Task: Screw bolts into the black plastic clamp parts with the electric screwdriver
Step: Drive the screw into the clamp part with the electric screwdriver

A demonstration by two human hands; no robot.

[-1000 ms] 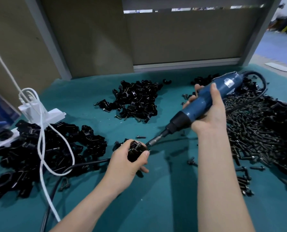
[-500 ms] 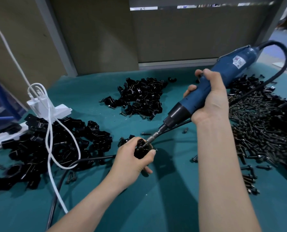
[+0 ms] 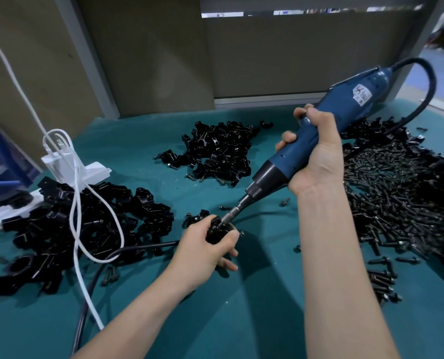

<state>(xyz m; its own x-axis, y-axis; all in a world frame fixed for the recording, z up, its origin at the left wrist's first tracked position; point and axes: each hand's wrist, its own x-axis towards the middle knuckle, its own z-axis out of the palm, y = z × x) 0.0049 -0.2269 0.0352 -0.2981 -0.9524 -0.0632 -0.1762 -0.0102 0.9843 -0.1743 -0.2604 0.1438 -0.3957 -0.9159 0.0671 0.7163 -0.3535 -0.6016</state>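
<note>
The blue electric screwdriver [image 3: 350, 99] slants down from two o'clock, its bit [image 3: 235, 210] set into a black clamp part [image 3: 215, 230] near centre. Loose black bolts [image 3: 397, 198] heap at three o'clock. One clamp-part pile [image 3: 215, 151] lies at twelve o'clock, a second clamp heap [image 3: 68, 226] at nine.

Even, bright light, soft shadow beside the left hand [image 3: 202, 251] (wide-angle bowing, blurred upper-right corner)

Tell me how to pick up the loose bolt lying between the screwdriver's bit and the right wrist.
Pinch the bolt across its shank, coming straight down from above: it lies on its side on the mat, apart from other parts, so both sides are free.
</note>
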